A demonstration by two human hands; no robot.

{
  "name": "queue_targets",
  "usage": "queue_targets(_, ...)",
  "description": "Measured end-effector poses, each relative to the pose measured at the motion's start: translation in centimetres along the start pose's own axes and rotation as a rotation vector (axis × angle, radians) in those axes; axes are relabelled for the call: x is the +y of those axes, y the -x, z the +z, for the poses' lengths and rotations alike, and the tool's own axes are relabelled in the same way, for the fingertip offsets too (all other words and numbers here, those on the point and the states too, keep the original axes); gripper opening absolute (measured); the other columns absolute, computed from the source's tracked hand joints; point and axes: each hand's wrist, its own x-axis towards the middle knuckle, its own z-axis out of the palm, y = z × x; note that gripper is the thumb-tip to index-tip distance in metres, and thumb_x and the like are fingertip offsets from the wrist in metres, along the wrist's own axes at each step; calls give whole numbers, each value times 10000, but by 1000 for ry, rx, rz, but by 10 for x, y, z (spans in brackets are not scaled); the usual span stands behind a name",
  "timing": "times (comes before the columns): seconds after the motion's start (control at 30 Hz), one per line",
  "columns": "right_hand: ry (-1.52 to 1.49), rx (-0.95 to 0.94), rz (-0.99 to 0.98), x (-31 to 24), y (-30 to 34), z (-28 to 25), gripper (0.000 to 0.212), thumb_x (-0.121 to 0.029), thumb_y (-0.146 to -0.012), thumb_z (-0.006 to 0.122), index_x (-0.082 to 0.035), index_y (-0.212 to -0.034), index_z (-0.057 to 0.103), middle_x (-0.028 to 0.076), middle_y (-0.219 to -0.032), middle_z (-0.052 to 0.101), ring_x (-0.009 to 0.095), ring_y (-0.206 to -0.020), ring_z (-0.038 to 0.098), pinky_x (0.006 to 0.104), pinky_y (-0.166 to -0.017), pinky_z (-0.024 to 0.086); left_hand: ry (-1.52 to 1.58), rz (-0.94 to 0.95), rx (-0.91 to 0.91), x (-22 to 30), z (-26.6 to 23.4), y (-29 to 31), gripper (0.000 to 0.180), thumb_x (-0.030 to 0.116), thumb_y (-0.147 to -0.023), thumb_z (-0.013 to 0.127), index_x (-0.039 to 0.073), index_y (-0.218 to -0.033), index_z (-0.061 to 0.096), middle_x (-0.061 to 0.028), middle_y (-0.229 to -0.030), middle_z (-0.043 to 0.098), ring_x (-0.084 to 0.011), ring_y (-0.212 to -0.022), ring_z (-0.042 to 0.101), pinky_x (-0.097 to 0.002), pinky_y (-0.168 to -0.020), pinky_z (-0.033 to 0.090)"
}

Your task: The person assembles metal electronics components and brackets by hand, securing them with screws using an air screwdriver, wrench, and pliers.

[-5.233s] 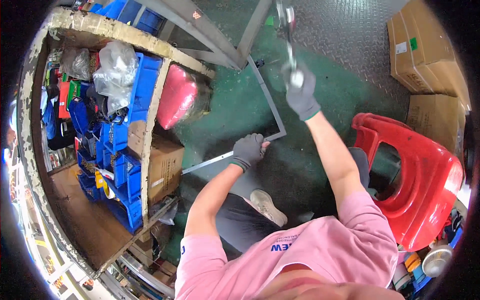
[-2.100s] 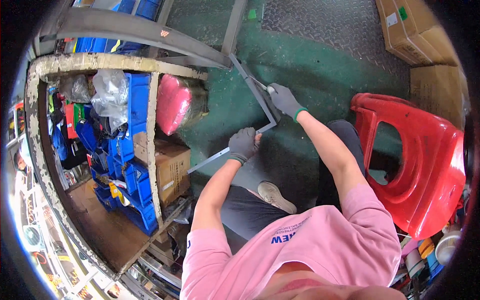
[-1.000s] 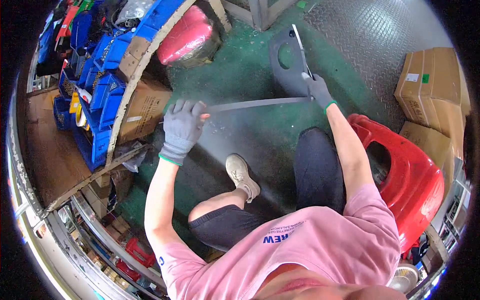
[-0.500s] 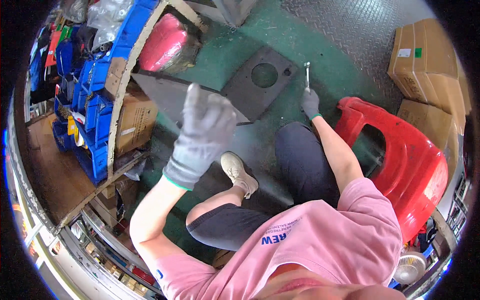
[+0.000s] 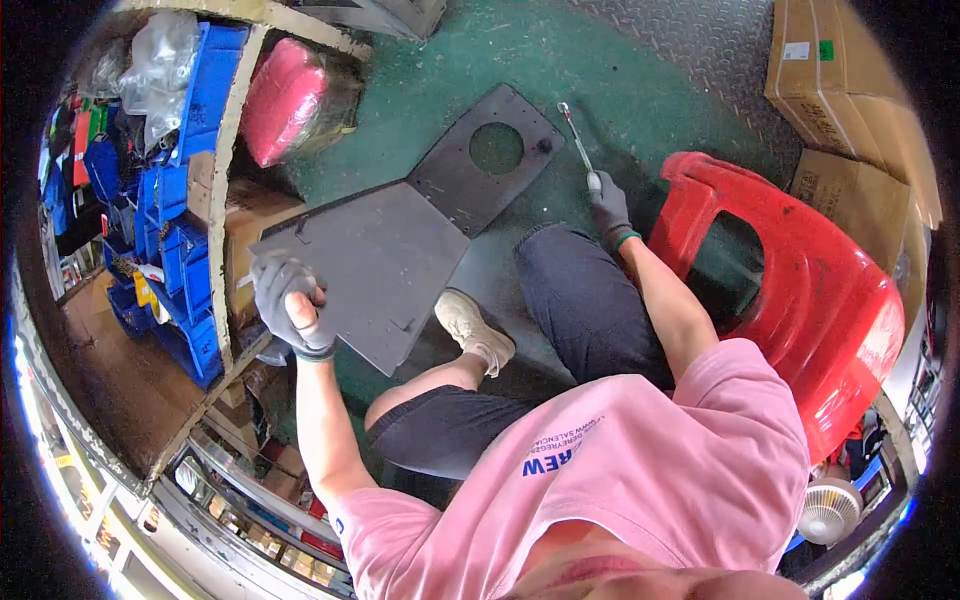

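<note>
My right hand (image 5: 610,206), in a grey glove, is closed around the handle of a silver ratchet wrench (image 5: 577,140), whose head points away from me. At the left, my gloved left hand (image 5: 287,302) has its fingers curled in, with the thumb against them. Whether anything small is inside it is hidden. This hand overlaps the left corner of a flat dark grey metal panel (image 5: 375,262); I cannot tell whether it touches it. Adjoining the panel's far right edge is a dark plate (image 5: 455,185) with a large round hole, on the green floor.
A red plastic stool (image 5: 810,290) stands at my right, with cardboard boxes (image 5: 830,110) beyond it. On the left, a shelf holds blue bins (image 5: 185,240). A pink wrapped bundle (image 5: 285,100) lies past its edge. My shoe (image 5: 468,325) is beside the grey panel.
My left hand has moved left and down from in front of the panel, its fingers now curled. The grey panel shows more of its face. The wrench has tilted to the left.
</note>
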Motion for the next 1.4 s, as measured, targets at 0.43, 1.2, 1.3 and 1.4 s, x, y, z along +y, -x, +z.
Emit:
queue_targets(0.43, -31, -105, -54, -41, -23, 19, 324, -343, -932, 385, -55, -984, 524, 259, -871, 584, 456, -860, 548, 493, -710, 428, -136, -177, 80, 19, 14, 12, 516, 377, -919, 293, 123, -473, 346, -19, -490, 412, -205, -536, 425, -334, -660, 307)
queue_targets(1.2, -383, 46, -328, -201, -50, -47, 273, -255, -913, 443, -3, -904, 550, 175, -727, 550, 256, -677, 554, 384, -582, 415, -171, -168, 106, 17, 14, 19, 492, 362, -906, 312, 107, -491, 386, -27, -504, 408, -221, -537, 404, -347, -652, 300)
queue_targets(1.3, -249, 80, -274, -94, -60, -14, 338, -301, -916, 428, 9, -933, 562, 214, -782, 581, 342, -746, 583, 415, -628, 436, -144, -118, 133, 22, 24, 3, 535, 374, -931, 259, 116, -472, 358, -15, -480, 374, -209, -529, 402, -340, -650, 294)
queue_targets(1.4, 1, -224, 41, -15, -30, 46, 475, -406, -926, 365, 12, -923, 589, 251, -905, 606, 412, -939, 578, 467, -736, 440, -165, -62, 261, 12, 30, 10, 483, 328, -919, 295, 122, -486, 355, -19, -484, 360, -207, -526, 403, -340, -635, 284)
